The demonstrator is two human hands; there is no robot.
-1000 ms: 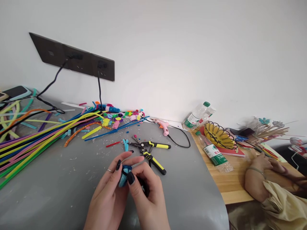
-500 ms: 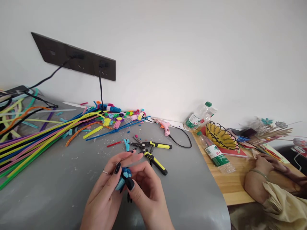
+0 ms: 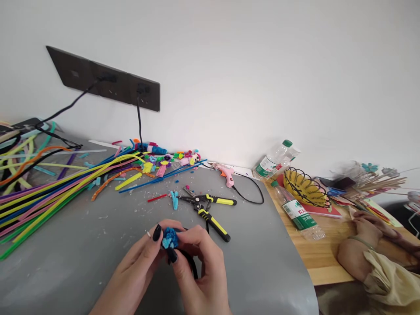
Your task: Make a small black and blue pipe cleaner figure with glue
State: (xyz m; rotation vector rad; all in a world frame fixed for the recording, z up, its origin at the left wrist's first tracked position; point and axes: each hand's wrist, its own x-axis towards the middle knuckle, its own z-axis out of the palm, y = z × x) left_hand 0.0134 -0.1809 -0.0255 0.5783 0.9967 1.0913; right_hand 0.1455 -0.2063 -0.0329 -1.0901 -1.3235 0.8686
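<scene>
Between the fingertips of both hands is a small fuzzy piece of dark and light blue pipe cleaner (image 3: pixel 170 238). My left hand (image 3: pixel 144 258) pinches it from the left, with a ring on one finger. From the right, my right hand (image 3: pixel 201 262) grips it with thumb and forefinger. Part of the piece is hidden behind the fingers. Just beyond the hands lie yellow-and-black wire cutters (image 3: pixel 210 214), their handles spread. A light blue bent pipe cleaner scrap (image 3: pixel 173 200) rests at their jaws, beside a short red scrap (image 3: pixel 157 197).
Long coloured pipe cleaners (image 3: pixel 65 192) spread over the left of the grey mat (image 3: pixel 262 258). A pink glue gun (image 3: pixel 226 173) lies near the wall. On the wooden table at right are a plastic bottle (image 3: pixel 300 214), a yellow basket (image 3: pixel 303 188) and another person's arms (image 3: pixel 364 240).
The blue piece has been turned so its curled top faces me. My fingers have closed in around it, and the left fingers no longer stretch out beyond it.
</scene>
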